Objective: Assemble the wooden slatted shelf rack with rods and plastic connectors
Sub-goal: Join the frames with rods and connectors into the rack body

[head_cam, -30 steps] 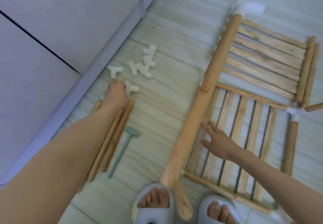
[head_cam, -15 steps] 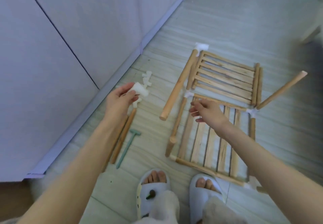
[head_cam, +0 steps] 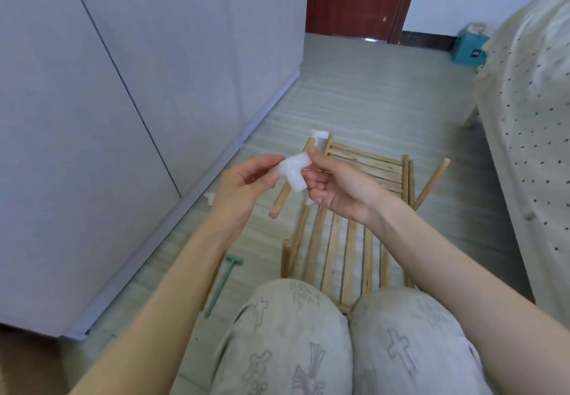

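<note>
On my far left I see the grey cabinet [head_cam: 92,117], with a green mallet [head_cam: 222,283] on the floor [head_cam: 370,98] by its base. My left hand [head_cam: 243,181] pinches the white plastic connector [head_cam: 292,172] held up between both hands, above the floor. My right hand [head_cam: 342,184] has its fingertips on the connector's other side, palm up, fingers curled. Below lies a loose rod [head_cam: 282,198] and the slatted shelf rack [head_cam: 348,240], partly joined. A spotted bedcover [head_cam: 530,117] hangs at right
</note>
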`<state>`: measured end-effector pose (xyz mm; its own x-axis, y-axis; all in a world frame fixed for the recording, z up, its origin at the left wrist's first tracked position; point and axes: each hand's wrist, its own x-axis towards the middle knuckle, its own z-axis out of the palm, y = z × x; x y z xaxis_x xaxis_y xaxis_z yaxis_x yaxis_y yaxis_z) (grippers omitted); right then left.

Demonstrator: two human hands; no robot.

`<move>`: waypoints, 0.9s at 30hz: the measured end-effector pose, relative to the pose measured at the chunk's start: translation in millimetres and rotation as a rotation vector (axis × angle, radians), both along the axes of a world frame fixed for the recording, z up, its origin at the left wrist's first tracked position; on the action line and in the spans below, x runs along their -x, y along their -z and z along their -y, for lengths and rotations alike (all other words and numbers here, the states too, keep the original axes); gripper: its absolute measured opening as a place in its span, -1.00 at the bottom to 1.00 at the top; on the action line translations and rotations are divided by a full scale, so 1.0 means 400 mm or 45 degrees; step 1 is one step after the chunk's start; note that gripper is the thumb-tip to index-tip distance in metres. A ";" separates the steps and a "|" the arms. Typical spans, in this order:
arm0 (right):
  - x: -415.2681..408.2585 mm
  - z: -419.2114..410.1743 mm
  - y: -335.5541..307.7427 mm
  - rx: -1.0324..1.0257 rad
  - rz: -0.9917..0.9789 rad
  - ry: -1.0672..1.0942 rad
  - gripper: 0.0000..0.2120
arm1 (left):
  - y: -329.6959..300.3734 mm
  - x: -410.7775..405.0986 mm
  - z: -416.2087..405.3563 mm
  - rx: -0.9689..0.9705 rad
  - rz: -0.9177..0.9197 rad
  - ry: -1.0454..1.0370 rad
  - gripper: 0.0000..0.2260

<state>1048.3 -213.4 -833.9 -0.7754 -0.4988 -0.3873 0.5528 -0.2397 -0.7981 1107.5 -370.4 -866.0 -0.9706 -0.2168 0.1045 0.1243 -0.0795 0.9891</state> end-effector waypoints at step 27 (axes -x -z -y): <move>-0.043 -0.034 0.149 -0.571 -0.367 -0.263 -0.90 | 0.117 -0.019 -0.044 0.031 0.379 -0.102 -0.79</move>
<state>1065.6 -199.7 -893.6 -0.7849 -0.4871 -0.3830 0.2969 0.2470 -0.9224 1115.3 -352.7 -912.7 -0.9394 -0.2945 -0.1758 -0.1664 -0.0567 0.9844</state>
